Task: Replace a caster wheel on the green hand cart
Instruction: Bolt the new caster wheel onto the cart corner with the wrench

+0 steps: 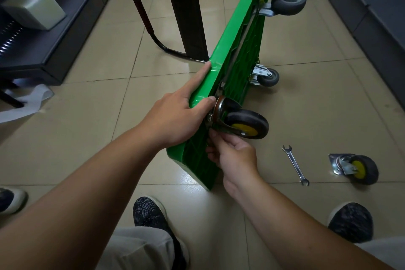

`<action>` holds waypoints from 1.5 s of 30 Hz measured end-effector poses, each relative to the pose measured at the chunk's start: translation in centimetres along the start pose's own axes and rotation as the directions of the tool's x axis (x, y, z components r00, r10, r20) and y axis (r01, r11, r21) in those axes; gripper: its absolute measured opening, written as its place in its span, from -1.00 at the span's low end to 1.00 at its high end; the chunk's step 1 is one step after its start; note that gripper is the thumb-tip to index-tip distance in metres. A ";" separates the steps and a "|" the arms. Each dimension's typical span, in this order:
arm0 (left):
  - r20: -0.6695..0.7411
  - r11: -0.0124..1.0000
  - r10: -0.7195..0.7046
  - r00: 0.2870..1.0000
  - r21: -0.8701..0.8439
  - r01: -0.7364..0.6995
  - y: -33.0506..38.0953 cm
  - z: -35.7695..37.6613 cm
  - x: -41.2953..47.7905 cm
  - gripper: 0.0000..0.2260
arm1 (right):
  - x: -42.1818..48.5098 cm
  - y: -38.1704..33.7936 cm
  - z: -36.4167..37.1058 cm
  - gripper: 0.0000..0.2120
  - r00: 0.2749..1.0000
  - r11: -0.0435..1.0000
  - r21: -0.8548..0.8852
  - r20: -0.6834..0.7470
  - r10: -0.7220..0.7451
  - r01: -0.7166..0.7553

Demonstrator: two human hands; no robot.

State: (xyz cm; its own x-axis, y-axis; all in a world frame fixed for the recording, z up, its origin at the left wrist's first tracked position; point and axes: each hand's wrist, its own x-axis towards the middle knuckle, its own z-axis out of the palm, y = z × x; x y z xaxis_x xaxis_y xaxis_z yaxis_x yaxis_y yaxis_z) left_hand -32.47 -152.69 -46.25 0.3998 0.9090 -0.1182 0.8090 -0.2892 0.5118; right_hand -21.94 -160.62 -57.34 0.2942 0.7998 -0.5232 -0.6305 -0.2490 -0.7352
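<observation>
The right hand (234,155) pinches at the lower corner of the caster wheel (245,124) plate, bolted to the underside of the green hand cart (238,35), which is tipped on edge. A wrench (295,165) and a loose caster (357,169) lie right of the cart. The left hand (175,116) grips the cart's deck edge. Probably a fastener is being finger-turned; next comes the wrench, or freeing the wheel.
</observation>
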 end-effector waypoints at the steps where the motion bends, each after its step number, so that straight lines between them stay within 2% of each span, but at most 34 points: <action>1: 0.000 1.000 -0.002 1.000 0.000 0.002 0.0 0.0 0.0 -0.44 | -0.1 0.0 -0.1 -0.97 0.998 0.998 -0.028 -0.004 -0.059 0.059; 5: -0.002 1.000 -0.001 1.000 0.002 0.001 0.1 0.1 0.0 -0.44 | -0.4 0.6 -0.8 -0.79 0.949 0.931 -0.184 0.069 -0.309 0.316; 8: -0.011 1.000 0.004 1.000 0.002 -0.004 0.0 0.2 0.0 -0.45 | -0.2 0.7 -1.3 -0.74 0.921 0.876 -0.284 0.118 -0.371 0.389; 12: -0.019 1.000 -0.004 1.000 -0.002 0.004 0.2 0.2 0.0 -0.44 | -0.3 0.2 -1.0 -0.89 0.941 0.891 -0.302 0.102 -0.322 0.338; 15: -0.022 1.000 -0.006 1.000 0.012 0.006 0.4 0.4 0.0 -0.44 | -0.9 0.6 0.4 -0.70 0.980 0.941 -0.281 0.000 -0.198 0.190; 17: -0.020 1.000 -0.005 1.000 0.010 0.005 0.3 0.3 0.0 -0.45 | -1.2 0.5 0.8 -0.68 0.991 0.969 -0.215 -0.027 -0.131 0.122; 22: -0.011 1.000 0.001 1.000 0.000 -0.001 0.2 0.1 -0.1 -0.45 | -1.3 -0.1 -0.2 -0.96 0.978 0.972 -0.109 -0.011 -0.209 0.206; 26: -0.016 1.000 -0.003 1.000 0.003 0.003 0.3 0.2 -0.1 -0.45 | -0.9 0.6 -0.1 -0.88 0.976 0.972 -0.092 -0.001 -0.217 0.216; 31: -0.021 1.000 -0.007 1.000 0.007 0.007 0.3 0.2 -0.1 -0.45 | -0.5 0.4 0.0 -0.95 0.991 0.989 -0.060 -0.009 -0.134 0.133; 32: -0.019 1.000 -0.009 1.000 0.007 0.009 0.3 0.2 -0.1 -0.45 | -0.5 0.3 0.3 -0.93 0.997 0.996 -0.045 -0.013 -0.081 0.081; 35: -0.023 1.000 -0.010 1.000 0.013 0.011 0.4 0.4 -0.1 -0.45 | -0.4 0.3 1.1 -0.71 0.998 0.999 -0.036 -0.060 0.018 -0.020; 38: -0.015 1.000 -0.013 1.000 0.000 0.013 0.3 0.3 0.0 -0.45 | -0.5 0.0 0.6 -0.76 0.994 0.994 -0.085 -0.080 -0.069 0.062; 41: -0.018 1.000 -0.009 1.000 -0.005 0.009 0.2 0.2 -0.1 -0.45 | -0.6 -0.2 -0.5 -0.96 0.988 0.986 -0.078 -0.045 -0.150 0.147; 45: -0.028 1.000 -0.006 1.000 -0.008 0.006 0.3 0.3 -0.1 -0.45 | -1.0 0.8 -0.2 -0.86 0.975 0.975 -0.048 -0.020 -0.219 0.218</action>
State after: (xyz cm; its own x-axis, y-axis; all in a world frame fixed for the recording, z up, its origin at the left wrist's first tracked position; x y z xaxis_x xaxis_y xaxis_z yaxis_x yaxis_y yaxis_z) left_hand -32.15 -152.96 -46.40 0.3824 0.9189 -0.0971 0.8080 -0.2816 0.5175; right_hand -22.60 -161.73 -57.48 0.4398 0.8237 -0.3578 -0.5156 -0.0946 -0.8516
